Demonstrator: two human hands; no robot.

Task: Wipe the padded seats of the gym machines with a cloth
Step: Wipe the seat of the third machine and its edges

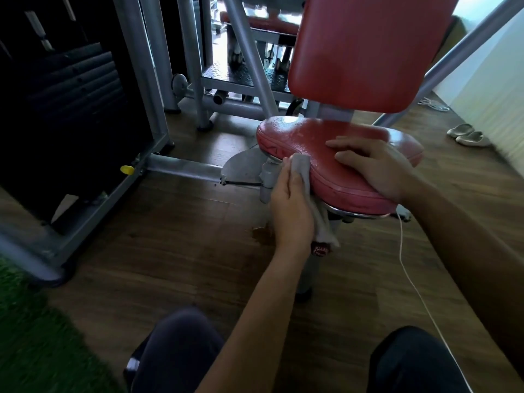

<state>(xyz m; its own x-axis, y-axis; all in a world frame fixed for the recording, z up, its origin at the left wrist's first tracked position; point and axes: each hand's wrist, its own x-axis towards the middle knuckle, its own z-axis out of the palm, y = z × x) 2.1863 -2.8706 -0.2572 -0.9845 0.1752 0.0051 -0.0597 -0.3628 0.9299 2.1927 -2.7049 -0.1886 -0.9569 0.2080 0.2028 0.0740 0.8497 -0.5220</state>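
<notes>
Head view, looking down past both knees: left hand [292, 211] closed around a crumpled pale grey cloth [304, 177], pressing it to the near-left side edge of the red padded vinyl seat [312, 137]; a tail of cloth hangs below the hand toward a small red knob [321, 249] on the grey seat post. Right hand [377, 168] lies flat and empty on the seat top, fingers spread, just beside the left hand, apparently steadying the pad. Hands are close but not touching. Seat top beyond the right hand's fingers shows glare and some smeary patches; cannot tell whether these are damp wipe marks or wear. Judgement: wiping of this seat is under way, currently at the side rim; the far edge past the right hand and the area under its palm probably remain. Upright red padded backrest [365, 49], above and beyond the hands, shows no sign either way. Another red pad [255, 21] on a machine further off likely waits. Dark stain on the wooden floor [262, 232] below the left hand.
</notes>
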